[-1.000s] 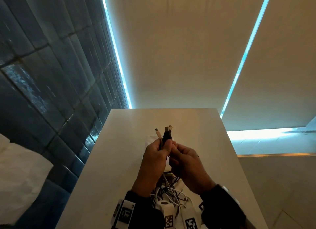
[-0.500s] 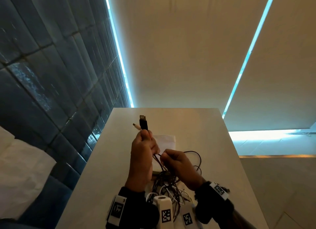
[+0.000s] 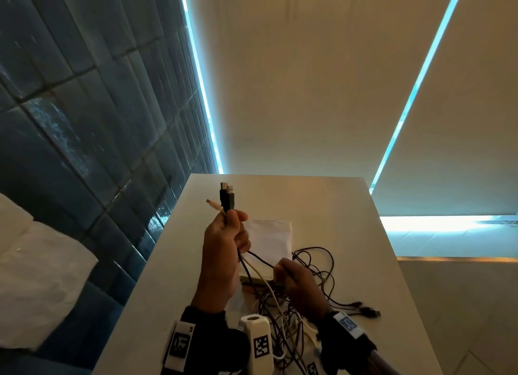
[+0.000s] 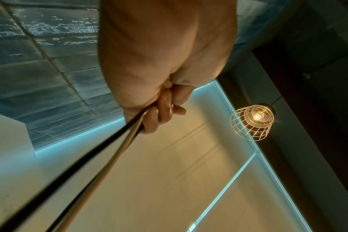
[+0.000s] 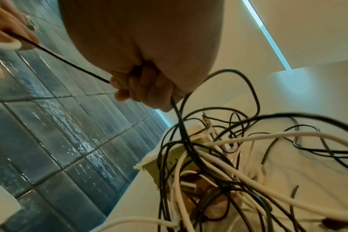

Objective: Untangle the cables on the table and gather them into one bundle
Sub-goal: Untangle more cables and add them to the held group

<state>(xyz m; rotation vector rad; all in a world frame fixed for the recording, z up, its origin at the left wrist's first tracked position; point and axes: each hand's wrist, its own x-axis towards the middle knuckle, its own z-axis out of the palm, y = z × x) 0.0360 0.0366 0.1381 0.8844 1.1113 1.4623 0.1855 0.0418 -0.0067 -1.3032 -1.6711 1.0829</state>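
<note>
The pale worktop (image 3: 350, 206) carries a white cloth (image 3: 270, 236) and the tangled cables (image 3: 283, 318) near its front edge. The left hand (image 3: 224, 251), raised, has fingers clamped round two black USB plugs (image 3: 227, 196) and a white plug (image 3: 214, 205). The right hand (image 3: 300, 285) fingers pinch one black cable (image 5: 69, 64) above the tangle.

Glossy glazed tiles (image 3: 84, 139) line the wall, the table (image 3: 350, 234) is smooth and matt, the cables (image 5: 218, 164) look plastic-sheathed, and the lamp (image 4: 252, 122) has a wire-metal cage.
</note>
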